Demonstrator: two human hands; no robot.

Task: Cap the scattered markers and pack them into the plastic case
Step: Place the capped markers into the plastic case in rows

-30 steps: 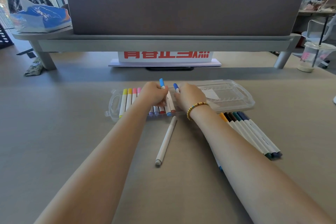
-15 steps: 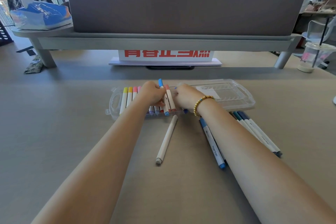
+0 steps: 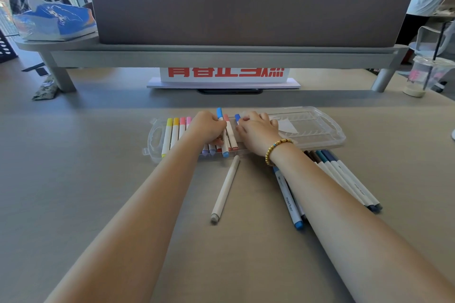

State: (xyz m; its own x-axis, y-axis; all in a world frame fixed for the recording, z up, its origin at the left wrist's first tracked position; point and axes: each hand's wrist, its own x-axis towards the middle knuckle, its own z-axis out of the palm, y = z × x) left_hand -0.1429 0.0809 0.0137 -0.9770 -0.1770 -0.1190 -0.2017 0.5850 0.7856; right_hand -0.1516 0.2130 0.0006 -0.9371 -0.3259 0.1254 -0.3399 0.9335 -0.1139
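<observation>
Light-blue marker (image 3: 219, 115) apparently between left-hand fingers (image 3: 219, 128), over case (image 3: 320, 135).

Beige desk top (image 3: 86, 179) carries everything. Clear plastic case (image 3: 317, 141) lies open at centre, its left half holding capped markers, its right half lying flat on the desk. Near of the case, one white marker (image 3: 225, 190) lies loose, slightly diagonal. Right of it, a blue-capped marker (image 3: 288, 200) and a bundle of dark-capped markers (image 3: 349, 179) lie side by side, partly under a forearm. Far side: grey riser shelf (image 3: 221, 56) stands on legs; white sign with red characters (image 3: 225, 76) beneath it. Plastic cup (image 3: 423, 76) far right; crumpled patterned item (image 3: 46, 87) far left.
</observation>
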